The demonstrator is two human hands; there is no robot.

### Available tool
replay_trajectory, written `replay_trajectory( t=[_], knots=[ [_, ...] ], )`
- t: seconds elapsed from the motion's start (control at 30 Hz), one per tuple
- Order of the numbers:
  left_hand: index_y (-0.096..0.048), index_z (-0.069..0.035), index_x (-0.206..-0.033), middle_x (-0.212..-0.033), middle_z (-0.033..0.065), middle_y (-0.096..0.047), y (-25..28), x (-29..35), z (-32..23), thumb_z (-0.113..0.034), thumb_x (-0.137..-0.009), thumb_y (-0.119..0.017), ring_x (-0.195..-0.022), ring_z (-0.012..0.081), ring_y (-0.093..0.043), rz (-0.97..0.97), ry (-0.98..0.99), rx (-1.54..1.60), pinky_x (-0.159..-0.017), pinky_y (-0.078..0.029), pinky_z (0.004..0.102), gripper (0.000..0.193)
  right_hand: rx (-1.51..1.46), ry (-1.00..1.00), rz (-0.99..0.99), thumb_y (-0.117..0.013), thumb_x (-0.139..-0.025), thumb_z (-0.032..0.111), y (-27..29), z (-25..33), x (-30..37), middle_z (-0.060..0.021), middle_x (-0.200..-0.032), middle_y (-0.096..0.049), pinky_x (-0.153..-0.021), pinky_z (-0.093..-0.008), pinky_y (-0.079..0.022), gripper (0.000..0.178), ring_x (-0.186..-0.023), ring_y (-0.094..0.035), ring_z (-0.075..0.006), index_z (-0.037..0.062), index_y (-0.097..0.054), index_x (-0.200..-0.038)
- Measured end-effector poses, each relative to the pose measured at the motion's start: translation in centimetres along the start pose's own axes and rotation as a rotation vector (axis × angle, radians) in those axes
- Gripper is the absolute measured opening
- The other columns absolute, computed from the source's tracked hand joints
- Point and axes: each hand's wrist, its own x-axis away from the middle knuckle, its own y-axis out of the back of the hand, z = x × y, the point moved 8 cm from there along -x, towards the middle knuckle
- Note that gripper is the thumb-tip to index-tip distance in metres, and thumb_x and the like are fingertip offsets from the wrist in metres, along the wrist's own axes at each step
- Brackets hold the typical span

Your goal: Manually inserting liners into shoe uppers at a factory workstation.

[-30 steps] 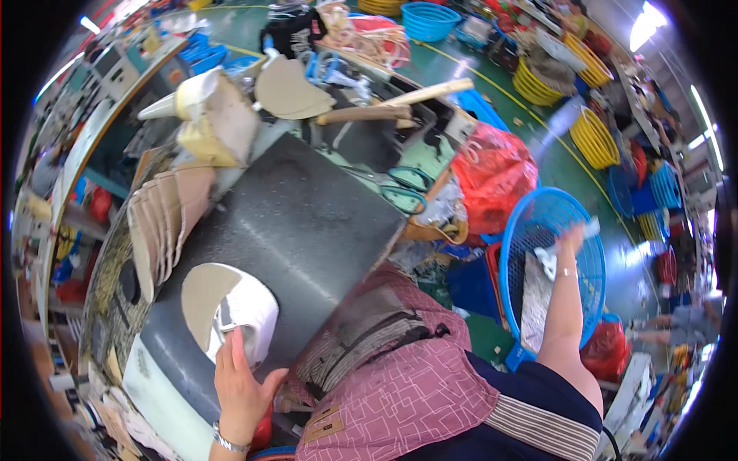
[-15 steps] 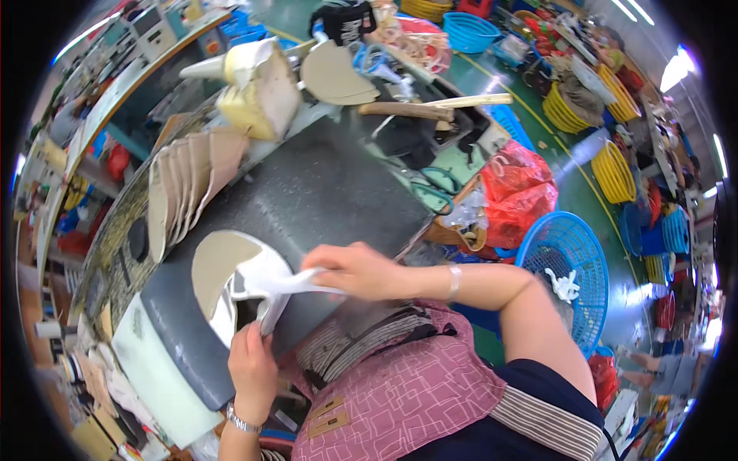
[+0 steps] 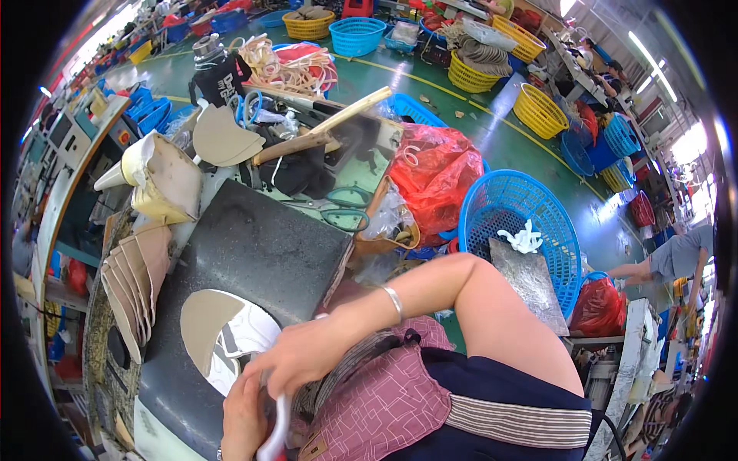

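Low in the view, my left hand [image 3: 244,415] and my right hand [image 3: 300,357] are close together, fingertips nearly touching. Both are closed on a limp white strip-like piece [image 3: 278,430], which hangs down between them; the exact grip is partly hidden by my fingers. Just beyond my hands, a flat rounded beige board [image 3: 201,326] lies on the black work slab [image 3: 238,246]. White cut pieces [image 3: 252,329] cover its right and lower part, and my right hand overlaps their edge.
To the left stand several fanned beige curved pieces [image 3: 134,284]. Beyond the slab are a yellowed block [image 3: 165,180], wooden-handled tool [image 3: 292,146] and green-handled scissors [image 3: 346,209]. A red plastic bag [image 3: 438,173] and blue basket [image 3: 569,238] are on the right.
Both hands have come nearer my body and closer together, drawing the white piece away from the board. The view has swung right, so the bench appears farther left and lower.
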Motion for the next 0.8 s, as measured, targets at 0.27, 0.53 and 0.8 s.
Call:
replay_trajectory(
  t=[0.27, 0.53, 0.8],
  knots=[
    [-0.056, -0.004, -0.105, -0.084, 0.0205, -0.059, 2.0, 2.6, 5.8, -0.003, -0.078, -0.057, -0.074, 0.0348, -0.06, 0.02, 0.379, -0.114, -0.062, -0.047, 0.0385, 0.027, 0.832, -0.083, 0.553, -0.063, -0.069, 0.014, -1.4, -3.4, -0.7, -0.014, -0.089, -0.058, -0.054, -0.0387, -0.05, 0.015, -0.072, -0.063, -0.0295, 0.0025, -0.067, -0.078],
    [-0.063, -0.004, -0.087, -0.084, 0.0132, -0.063, 1.8, 2.2, 7.3, -0.008, -0.075, -0.063, -0.071, 0.0318, -0.059, -0.381, 0.257, -0.109, -0.063, -0.048, 0.0365, 0.013, 0.596, -0.06, 0.517, -0.06, -0.068, 0.011, -1.0, -4.8, -2.0, -0.0154, -0.096, -0.055, -0.055, -0.0391, -0.05, 0.011, -0.069, -0.063, -0.031, 0.0009, -0.065, -0.071],
    [-0.065, -0.006, -0.093, -0.062, 0.0103, -0.055, 1.6, 0.7, 10.9, -0.015, -0.075, -0.064, -0.052, 0.0161, -0.049, -0.372, 0.451, 0.245, -0.052, -0.041, 0.0301, 0.02, 0.206, 0.152, 0.163, -0.06, -0.072, 0.013, -1.6, 1.2, -4.5, -0.0039, -0.074, -0.055, -0.057, -0.0331, -0.047, 0.027, -0.064, -0.059, -0.0196, 0.0126, -0.06, -0.099]
  ],
)
